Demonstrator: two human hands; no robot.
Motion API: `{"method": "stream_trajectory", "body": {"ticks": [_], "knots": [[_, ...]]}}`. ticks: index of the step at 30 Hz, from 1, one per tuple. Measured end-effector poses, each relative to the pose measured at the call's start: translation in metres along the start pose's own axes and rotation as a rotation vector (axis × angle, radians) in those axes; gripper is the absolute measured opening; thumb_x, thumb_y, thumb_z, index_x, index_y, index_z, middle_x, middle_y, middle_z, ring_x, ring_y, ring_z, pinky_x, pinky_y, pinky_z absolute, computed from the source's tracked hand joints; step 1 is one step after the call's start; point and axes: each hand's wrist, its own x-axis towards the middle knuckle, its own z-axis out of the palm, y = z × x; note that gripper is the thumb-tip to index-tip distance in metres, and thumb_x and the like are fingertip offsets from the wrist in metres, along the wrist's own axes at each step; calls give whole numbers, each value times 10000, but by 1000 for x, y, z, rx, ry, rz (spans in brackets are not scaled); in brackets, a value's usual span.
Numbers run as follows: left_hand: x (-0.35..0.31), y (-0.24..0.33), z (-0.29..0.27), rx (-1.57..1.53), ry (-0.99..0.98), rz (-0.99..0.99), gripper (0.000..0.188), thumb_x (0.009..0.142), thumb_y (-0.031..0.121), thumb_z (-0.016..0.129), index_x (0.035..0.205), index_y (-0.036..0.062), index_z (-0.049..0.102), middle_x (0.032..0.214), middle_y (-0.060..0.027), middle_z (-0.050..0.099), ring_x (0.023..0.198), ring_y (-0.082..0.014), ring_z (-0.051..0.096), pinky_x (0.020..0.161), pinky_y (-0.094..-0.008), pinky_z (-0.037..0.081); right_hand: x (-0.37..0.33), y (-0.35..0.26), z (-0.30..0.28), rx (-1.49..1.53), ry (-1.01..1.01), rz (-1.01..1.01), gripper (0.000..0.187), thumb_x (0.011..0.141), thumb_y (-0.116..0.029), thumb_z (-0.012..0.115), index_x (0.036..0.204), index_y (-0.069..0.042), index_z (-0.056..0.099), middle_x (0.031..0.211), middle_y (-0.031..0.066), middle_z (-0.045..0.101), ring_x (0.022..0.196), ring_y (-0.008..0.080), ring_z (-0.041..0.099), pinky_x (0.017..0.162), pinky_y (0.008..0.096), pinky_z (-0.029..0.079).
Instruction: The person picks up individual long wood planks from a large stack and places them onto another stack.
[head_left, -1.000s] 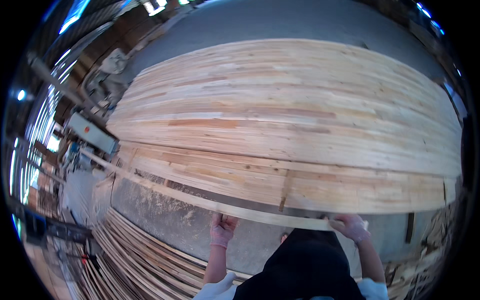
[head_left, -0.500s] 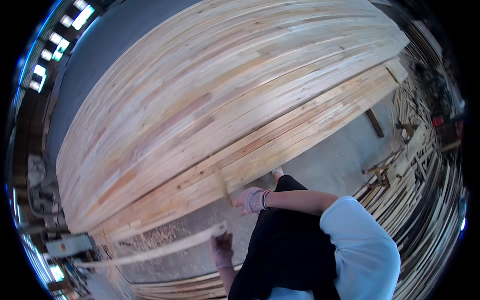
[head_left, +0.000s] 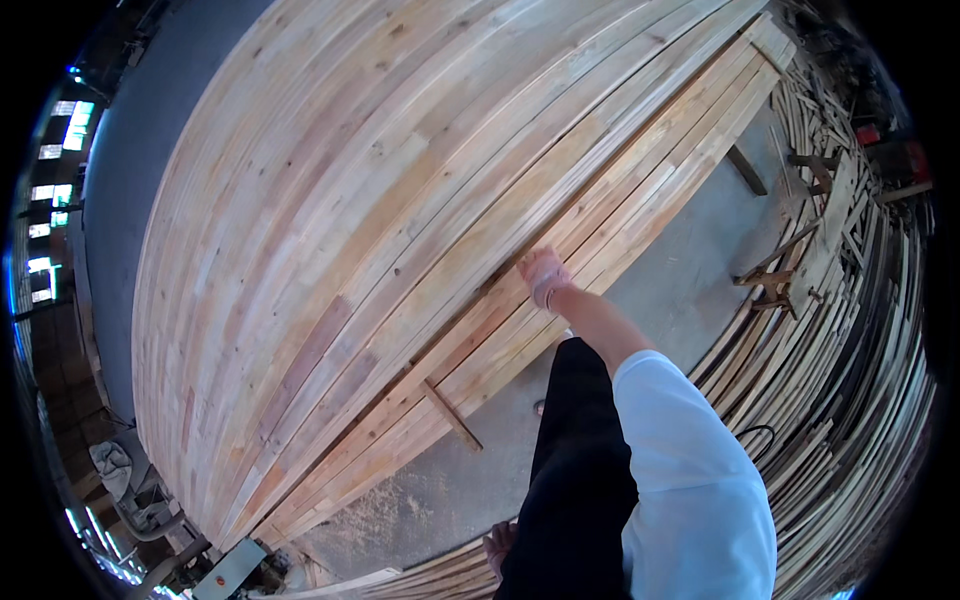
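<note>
My right hand (head_left: 543, 275) reaches over a row of long pale planks (head_left: 625, 205), its fingers curled at the dark gap between that row and the wide spread of boards (head_left: 400, 200). It seems to wear a thin pinkish glove. Anything between its fingers is too small to make out. My left hand (head_left: 499, 546) hangs low beside my black-clad leg, which partly hides it. Its fingers are not clear. A pale wooden strip (head_left: 375, 581) lies to the left of it, near the lower edge.
A short crosspiece (head_left: 452, 415) juts out from under the planks. Sawdust (head_left: 385, 510) covers part of the grey floor. Piled wooden strips (head_left: 850, 420) and a small wooden trestle (head_left: 775, 285) stand at right. A grey control box (head_left: 230, 572) is at lower left.
My right hand has moved up and right, from the front edge onto the planks. My left hand has dropped lower, and the pale strip it was at sits lower too. The view has turned.
</note>
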Motion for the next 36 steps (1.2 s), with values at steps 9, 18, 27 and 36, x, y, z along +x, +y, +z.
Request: {"method": "stream_trajectory", "body": {"ticks": [9,18,27,36], "knots": [[-40,-22,45,81,137,-83,356,897,453,533,837,109,467,823,-47,475,834,-227,464,815,-393,395,86,-20,34,-339,-118,-123,446,924,-353,484,1319,-146,501,1379,47,471,1266,259,447,1014,468,368],[-7,-11,28,40,179,-70,401,912,441,531,1036,63,581,983,-109,629,886,-269,579,828,-442,490,94,-26,33,-16,-251,-31,430,896,-343,531,1263,-125,583,1289,36,570,1180,289,532,937,530,407],[54,18,2,89,28,-138,446,946,498,424,925,88,599,880,-86,621,806,-257,562,770,-432,476,-58,-22,58,157,-765,-100,190,774,-277,672,899,-148,733,902,28,703,829,236,657,673,426,507],[75,20,5,-158,-302,-234,476,879,549,474,853,90,597,844,-105,617,814,-278,543,803,-454,449,-263,0,125,-158,-611,-1341,258,709,-246,622,836,-26,666,806,161,668,829,309,651,742,412,518]]}}
